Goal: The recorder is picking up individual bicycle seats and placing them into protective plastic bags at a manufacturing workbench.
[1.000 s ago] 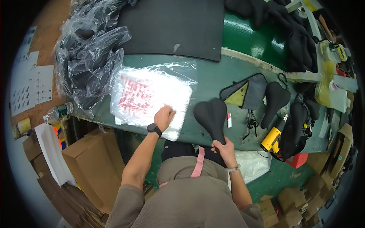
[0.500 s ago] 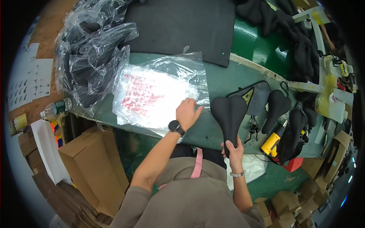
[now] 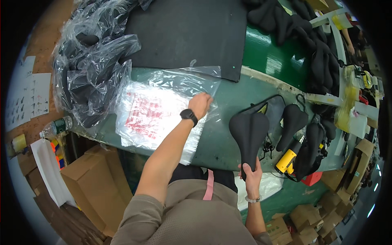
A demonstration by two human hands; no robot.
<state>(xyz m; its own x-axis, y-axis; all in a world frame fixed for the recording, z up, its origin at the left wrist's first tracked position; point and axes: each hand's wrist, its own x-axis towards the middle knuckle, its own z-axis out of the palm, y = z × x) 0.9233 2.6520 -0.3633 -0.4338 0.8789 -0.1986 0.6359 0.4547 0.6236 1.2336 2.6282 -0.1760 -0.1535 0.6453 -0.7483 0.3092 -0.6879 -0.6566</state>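
Observation:
In my right hand [image 3: 252,179] is the narrow nose of a black bicycle saddle [image 3: 249,130], with its wide end pointing away from me. The thumb lies on top of the nose. My left hand [image 3: 200,105] is closed at the right edge of a clear plastic bag [image 3: 208,87], its fingers curled on the film. The bag lies on a flat stack of clear plastic bags [image 3: 163,114] with red print. Right of the held saddle lie another black saddle [image 3: 295,119] and a dark pouch-like piece [image 3: 275,108].
Several plastic-wrapped saddles [image 3: 87,77] are heaped at the left. A black mat [image 3: 185,36] covers the table's far part. A yellow-and-black tool [image 3: 286,160] lies at the right, near the table edge. A plastic bottle [image 3: 55,127] and a cardboard box [image 3: 96,179] are on the left.
My left hand has moved away from me along the bag's right edge, its fingers going from spread to curled. My right hand keeps hold of the saddle. The whole view has shifted slightly.

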